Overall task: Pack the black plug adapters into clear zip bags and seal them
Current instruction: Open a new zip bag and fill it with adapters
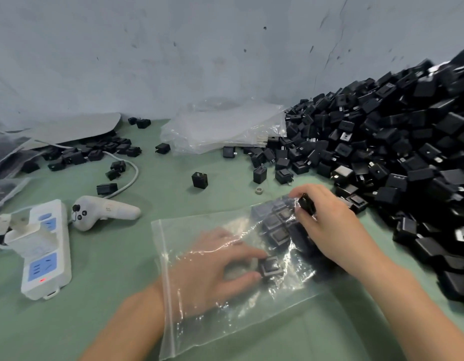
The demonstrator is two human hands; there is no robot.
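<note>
Evidently to set it neatly in place, the left hand (pixel 215 267), inside the bag (pixel 225 316), pinches an adapter (pixel 271 265) at its fingertips, while the right hand (pixel 327 225) grips a second adapter (pixel 307 204) just beyond.

Clear bag (pixel 238 316) flat, black adapters (pixel 277 226) inside

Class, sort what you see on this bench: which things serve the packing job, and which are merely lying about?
Job: open zip bag; heap of adapters; stack of spare bags; left hand, pinching one adapter inside the bag; right hand, gripping another adapter.
Lying about: power strip; white controller; white cable.
</note>
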